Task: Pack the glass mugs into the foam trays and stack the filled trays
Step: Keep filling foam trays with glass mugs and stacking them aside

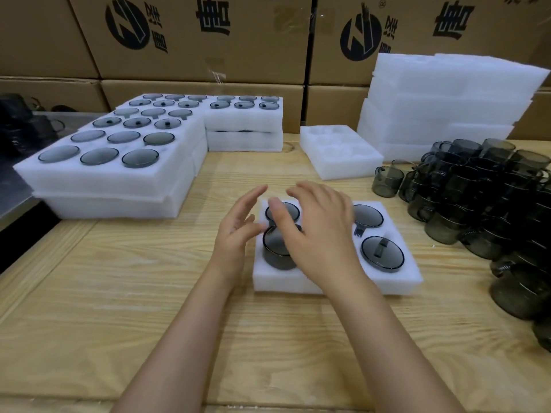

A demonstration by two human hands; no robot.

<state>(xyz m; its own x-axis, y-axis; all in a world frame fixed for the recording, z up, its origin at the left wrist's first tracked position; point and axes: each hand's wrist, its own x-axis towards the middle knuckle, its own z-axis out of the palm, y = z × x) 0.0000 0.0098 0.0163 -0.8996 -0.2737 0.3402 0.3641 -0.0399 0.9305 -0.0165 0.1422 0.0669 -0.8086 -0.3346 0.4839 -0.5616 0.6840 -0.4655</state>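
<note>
Glass calling for care: settling the smooth, brittle, likely slippery glass mug (275, 254), standing proud in the near-left pocket of the foam tray (277, 280), left hand (235, 231) beside it and right hand (322, 234) above, fingers apart, clamping nothing; probably best pressing its flat upturned base.

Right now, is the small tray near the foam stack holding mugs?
No, the small tray shows only empty white pockets.

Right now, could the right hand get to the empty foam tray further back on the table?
Probably yes: the right hand looks open and unladen, and only bare tabletop shows between it and the empty foam tray.
</note>
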